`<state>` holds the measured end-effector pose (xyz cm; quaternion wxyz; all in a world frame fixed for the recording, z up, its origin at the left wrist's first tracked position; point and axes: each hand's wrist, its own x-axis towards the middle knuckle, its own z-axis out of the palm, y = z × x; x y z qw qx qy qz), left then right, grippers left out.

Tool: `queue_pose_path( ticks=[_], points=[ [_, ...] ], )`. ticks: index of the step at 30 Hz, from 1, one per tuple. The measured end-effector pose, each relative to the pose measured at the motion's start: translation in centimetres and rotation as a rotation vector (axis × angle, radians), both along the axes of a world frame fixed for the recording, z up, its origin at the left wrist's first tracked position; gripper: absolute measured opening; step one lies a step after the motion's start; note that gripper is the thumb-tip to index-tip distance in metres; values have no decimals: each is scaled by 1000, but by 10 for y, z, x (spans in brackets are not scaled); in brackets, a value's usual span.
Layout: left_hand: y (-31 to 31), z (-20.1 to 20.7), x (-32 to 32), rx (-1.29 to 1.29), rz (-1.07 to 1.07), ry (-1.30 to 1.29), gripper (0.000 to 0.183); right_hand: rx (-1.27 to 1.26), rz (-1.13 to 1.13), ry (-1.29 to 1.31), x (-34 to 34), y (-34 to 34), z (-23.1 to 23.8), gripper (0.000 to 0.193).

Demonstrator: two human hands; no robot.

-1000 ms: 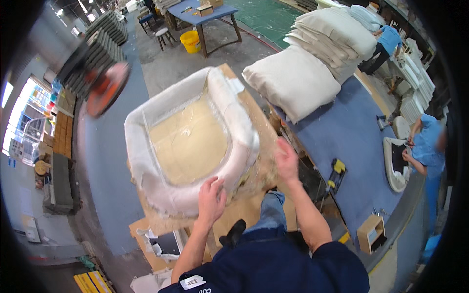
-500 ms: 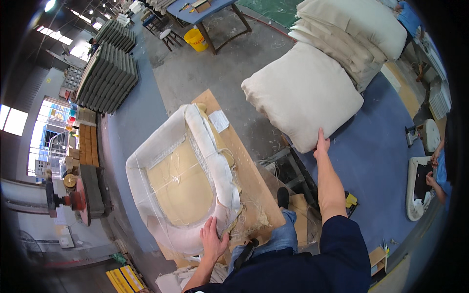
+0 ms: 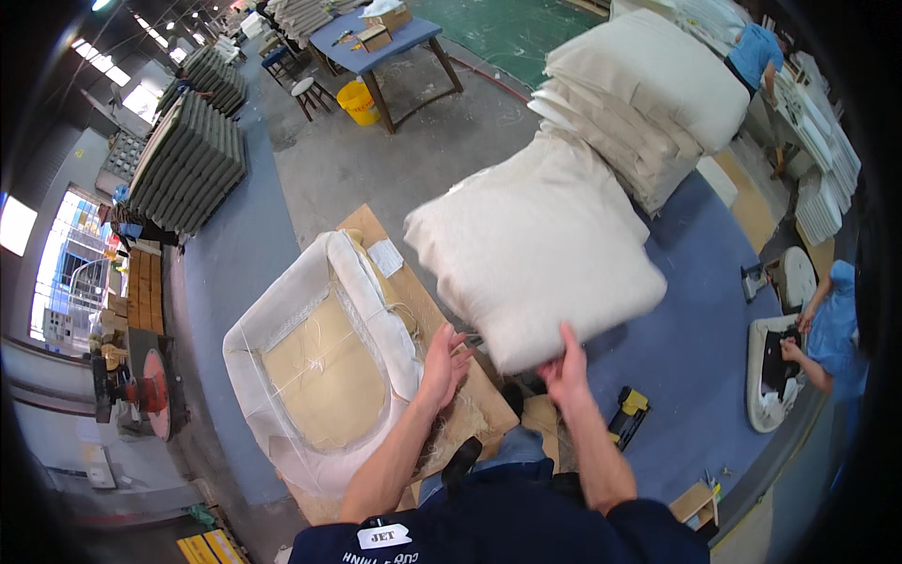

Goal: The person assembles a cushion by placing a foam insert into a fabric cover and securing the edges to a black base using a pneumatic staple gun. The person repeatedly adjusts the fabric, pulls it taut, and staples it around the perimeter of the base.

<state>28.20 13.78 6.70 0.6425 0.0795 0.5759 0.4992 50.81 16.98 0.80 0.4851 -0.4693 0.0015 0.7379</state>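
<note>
Upholstered seat frame, white padding round a tan middle, lies on a wooden board at left. Left hand, fingers spread, rests on its right padded edge. Right hand pinches the near edge of the cream cushion, raised over the blue table

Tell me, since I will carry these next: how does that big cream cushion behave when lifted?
Probably light: the right hand raises the cushion by one corner. Likely soft and floppy, since it looks plump and sags. Its bulk may make it awkward; the left hand reaches toward it.
</note>
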Motion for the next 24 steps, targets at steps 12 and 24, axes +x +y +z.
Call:
queue_pose_path(
  ticks=[12, 24],
  points=[
    [27, -23, -2, -88, -90, 339, 75, 260, 188, -1568, 231, 81, -127, 57],
    [-62, -101, -135, 112, -50, 799, 57, 207, 202, -419, 129, 4, -78, 62]
  ],
)
